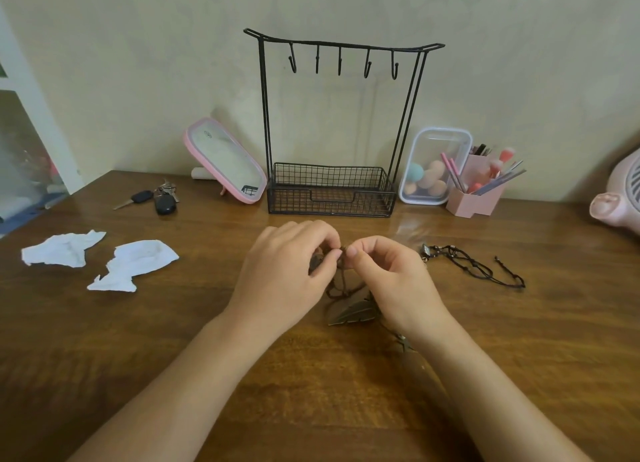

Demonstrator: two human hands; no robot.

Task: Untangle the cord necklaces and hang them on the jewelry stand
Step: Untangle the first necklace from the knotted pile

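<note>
You had hung nothing: the stand (332, 122) at the counter's (194, 340) back edge showed bare hooks (339, 64). Your left hand (287, 271) and right hand (391, 285) pinched the tangled brown necklace (341, 286) mid-counter, fingers clamped together. The black necklace (478, 265) lay rightward, seemingly loose.

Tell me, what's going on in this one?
A person is picking at a tangled brown cord necklace: the left hand and right hand both pinch it over the table, with its leaf pendant lying below them. A black cord necklace lies on the table to the right, untouched. Nothing hangs on the jewelry stand yet.
</note>
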